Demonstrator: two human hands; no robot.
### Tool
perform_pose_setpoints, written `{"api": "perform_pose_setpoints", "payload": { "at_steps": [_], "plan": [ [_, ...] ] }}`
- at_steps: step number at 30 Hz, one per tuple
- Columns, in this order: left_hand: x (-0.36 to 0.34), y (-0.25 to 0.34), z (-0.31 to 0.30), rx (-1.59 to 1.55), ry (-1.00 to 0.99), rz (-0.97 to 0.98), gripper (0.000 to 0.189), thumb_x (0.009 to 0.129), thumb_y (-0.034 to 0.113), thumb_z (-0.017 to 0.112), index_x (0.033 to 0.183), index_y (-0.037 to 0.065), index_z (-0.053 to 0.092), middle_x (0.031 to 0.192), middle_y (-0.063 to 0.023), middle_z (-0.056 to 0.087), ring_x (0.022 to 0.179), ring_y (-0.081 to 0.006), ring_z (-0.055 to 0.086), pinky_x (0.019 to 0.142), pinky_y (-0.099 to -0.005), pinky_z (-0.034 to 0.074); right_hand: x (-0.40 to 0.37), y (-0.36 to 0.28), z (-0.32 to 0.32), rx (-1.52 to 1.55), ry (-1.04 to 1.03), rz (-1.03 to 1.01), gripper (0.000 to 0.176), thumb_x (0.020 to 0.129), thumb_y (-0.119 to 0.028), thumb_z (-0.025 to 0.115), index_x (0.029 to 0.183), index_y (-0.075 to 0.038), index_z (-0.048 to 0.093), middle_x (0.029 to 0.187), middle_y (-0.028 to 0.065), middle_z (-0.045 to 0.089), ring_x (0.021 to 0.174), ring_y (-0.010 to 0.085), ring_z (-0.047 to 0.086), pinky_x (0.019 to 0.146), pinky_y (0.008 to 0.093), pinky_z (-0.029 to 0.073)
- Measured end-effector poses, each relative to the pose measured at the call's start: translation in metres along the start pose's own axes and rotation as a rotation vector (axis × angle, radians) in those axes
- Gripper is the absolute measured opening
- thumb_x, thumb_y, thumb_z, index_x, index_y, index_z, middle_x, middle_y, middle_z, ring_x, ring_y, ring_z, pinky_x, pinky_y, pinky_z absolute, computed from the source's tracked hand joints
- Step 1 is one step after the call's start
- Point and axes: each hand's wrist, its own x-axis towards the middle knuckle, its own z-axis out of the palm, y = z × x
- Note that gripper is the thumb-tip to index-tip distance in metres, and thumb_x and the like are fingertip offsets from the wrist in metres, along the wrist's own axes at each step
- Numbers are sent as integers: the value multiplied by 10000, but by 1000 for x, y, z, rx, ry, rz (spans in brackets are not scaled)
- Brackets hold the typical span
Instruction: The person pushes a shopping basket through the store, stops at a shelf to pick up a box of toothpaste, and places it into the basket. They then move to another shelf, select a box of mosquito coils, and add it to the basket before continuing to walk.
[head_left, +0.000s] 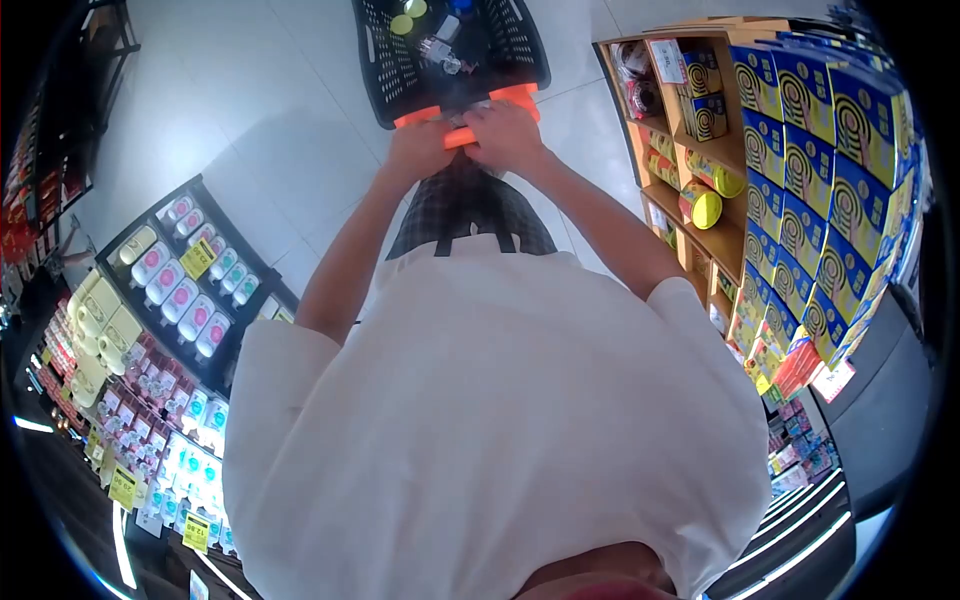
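My left hand [418,150] and my right hand [507,135] are closed around the orange handle [459,138] of a black plastic shopping basket [377,85]. The basket stands out in front of me, with slotted sides and orange pieces at its near corners. Inside lie two round yellow-green items [402,24], a clear package [442,55] and a small whitish box [449,27]. Something blue shows at the top edge. My fingers partly hide the handle.
On the right, a wooden shelf [715,150] holds yellow cans [702,205], beside stacked blue-and-yellow boxes [805,150]. To the left, a display rack [195,270] carries white packs and yellow price tags [198,258]. Pale floor tiles [300,110] lie between.
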Motion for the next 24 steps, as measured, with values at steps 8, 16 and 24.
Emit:
{"api": "perform_pose_setpoints", "payload": {
  "at_steps": [8,16,24],
  "plan": [
    [17,6,-18,-74,-232,-166,202,752,264,641,873,109,688,796,-110,683,767,-277,669,675,-403,530,37,13,-18,-111,-438,73,121,766,-208,601,802,-109,658,698,71,671,671,255,676,576,387,515],
    [51,-4,-37,-189,-136,-122,158,756,250,638,823,111,672,714,-101,666,684,-283,660,613,-400,531,78,41,-33,-177,-480,42,134,753,-231,615,801,-113,657,713,62,676,681,256,677,579,381,521],
    [93,-30,-54,-193,-94,-155,257,780,323,640,900,98,664,774,-114,676,725,-292,670,644,-404,535,151,51,-72,-292,-600,36,177,755,-266,654,871,-136,681,787,66,690,756,254,683,633,385,535]
  ]
}}
